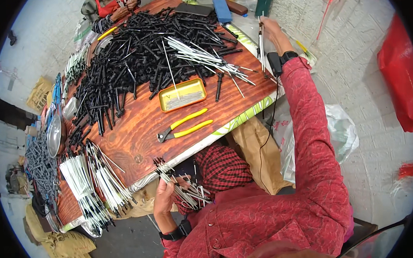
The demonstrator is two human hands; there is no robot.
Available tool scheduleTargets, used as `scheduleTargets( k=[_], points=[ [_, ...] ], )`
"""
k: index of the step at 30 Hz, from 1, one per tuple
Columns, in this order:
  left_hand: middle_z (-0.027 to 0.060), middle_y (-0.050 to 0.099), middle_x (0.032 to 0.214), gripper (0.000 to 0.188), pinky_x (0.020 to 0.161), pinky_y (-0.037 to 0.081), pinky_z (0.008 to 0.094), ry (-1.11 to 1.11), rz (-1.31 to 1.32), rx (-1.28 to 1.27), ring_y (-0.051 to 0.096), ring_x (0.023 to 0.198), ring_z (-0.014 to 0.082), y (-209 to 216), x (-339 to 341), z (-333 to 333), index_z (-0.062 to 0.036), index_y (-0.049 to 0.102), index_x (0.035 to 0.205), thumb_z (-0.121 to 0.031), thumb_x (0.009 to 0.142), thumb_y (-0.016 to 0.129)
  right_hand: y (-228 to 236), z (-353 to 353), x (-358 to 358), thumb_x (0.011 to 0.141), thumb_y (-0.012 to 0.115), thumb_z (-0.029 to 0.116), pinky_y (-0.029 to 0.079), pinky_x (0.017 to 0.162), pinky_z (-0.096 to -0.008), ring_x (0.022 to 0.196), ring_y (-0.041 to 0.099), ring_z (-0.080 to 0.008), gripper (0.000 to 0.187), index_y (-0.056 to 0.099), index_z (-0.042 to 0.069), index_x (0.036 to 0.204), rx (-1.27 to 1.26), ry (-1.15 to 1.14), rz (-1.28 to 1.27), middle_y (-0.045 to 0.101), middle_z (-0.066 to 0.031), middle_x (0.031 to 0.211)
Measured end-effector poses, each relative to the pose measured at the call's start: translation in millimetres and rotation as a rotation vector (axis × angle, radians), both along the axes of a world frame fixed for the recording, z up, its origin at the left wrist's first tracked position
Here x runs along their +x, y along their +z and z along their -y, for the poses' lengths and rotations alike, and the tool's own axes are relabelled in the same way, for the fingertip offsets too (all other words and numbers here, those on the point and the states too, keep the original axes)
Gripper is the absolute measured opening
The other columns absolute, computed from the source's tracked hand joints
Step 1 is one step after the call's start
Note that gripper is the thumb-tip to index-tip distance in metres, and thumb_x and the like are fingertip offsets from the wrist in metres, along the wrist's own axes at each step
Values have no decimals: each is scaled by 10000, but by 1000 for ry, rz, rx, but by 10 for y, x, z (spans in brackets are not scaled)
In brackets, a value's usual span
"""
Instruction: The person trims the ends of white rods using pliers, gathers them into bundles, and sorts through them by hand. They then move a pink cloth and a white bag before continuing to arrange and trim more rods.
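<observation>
My left hand (163, 196), close to my body at the table's near edge, is closed round a bundle of thin white rods with black ends (189, 193). Out at the table's right end, my right hand (271, 28) pinches a few similar white-and-black rods (261, 44) that hang downward. Just beyond it stands a dark green cylinder (264, 2). A loose fan of white rods (200, 57) lies on a large heap of black plastic parts (142, 53). Yellow-handled cutting pliers (183, 126) rest below a yellow tin (184, 96) of fine wires.
Bundled white rods (81, 182) lie at the table's left end beside a heap of grey parts (42, 158) and a metal bowl (55, 134). Another person (111, 8) works at the far side. A red bag (402, 72) is at the right; a black cable (268, 140) hangs from my right wrist.
</observation>
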State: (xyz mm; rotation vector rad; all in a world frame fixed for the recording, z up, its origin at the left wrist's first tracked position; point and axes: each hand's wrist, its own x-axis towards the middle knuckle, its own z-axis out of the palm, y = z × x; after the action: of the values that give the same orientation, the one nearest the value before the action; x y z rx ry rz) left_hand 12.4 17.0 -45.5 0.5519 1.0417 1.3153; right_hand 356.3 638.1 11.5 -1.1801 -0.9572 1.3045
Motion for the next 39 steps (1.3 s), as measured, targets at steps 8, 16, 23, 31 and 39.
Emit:
scheduleTargets(
  k=[8,16,23,31,39],
  points=[
    [184,622,1072,275,804,529,392,-3,-142,-96,638,920,256,42,-13,-54,-13,495,1121,-247,978,516,-12,544,473,885,614,326,446,744,-286,815,554,-109,329,657,59,1072,233,339,559,623,6,877],
    [134,614,1074,254,866,520,400,102,7,-32,634,953,238,33,74,-44,-18,485,1174,-180,982,524,627,3223,-432,937,553,205,472,787,-223,854,615,-81,246,657,24,1067,240,1172,418,656,-34,891],
    [114,618,1066,251,846,525,366,178,52,-19,634,925,207,149,162,93,-34,493,1190,-184,991,508,-315,4663,-1271,915,596,194,515,775,-315,834,653,-188,257,635,8,1088,348,1336,427,675,-106,951],
    [62,630,999,270,725,518,268,171,-129,-35,622,804,119,142,179,162,-49,519,1196,-213,983,540,-345,5008,-1683,928,572,186,504,712,-366,832,631,-302,201,602,40,1063,801,1022,612,616,-136,915],
    [20,626,978,274,659,498,236,222,-188,-22,597,762,80,230,243,181,-49,531,1202,-203,977,552,-313,5066,-1773,902,595,191,457,612,-405,693,585,-333,175,612,18,892,810,952,572,574,-138,780]
  ],
)
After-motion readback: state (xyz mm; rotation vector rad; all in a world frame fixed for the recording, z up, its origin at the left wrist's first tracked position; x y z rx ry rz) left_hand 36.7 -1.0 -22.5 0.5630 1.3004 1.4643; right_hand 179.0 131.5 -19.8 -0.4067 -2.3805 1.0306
